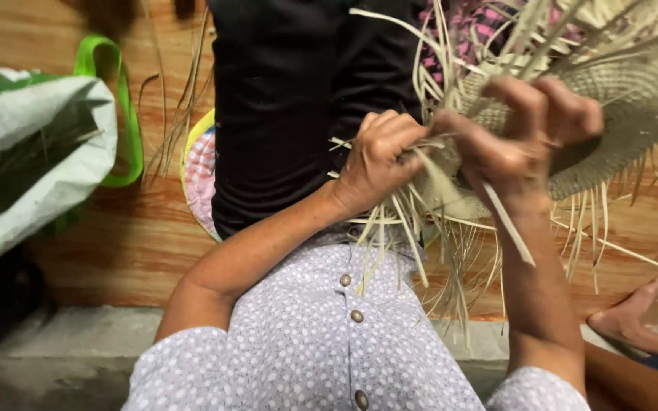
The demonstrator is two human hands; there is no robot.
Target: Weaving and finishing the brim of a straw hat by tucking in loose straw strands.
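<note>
My left hand [378,156] pinches pale straw strips [420,228]; my right hand [523,137], at 3 o'clock, grips the woven hat [626,114] over my lap. Judged light, pliable, brittle; hold at the tight weave.

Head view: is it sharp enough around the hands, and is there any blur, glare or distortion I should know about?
Head view: the left hand and right hand on the woven straw piece are fairly sharp; loose strands near the lens look soft; the white bag at the left edge is blurred and stretched by the wide lens; light is warm and even on the wooden floor, no harsh glare.
</note>
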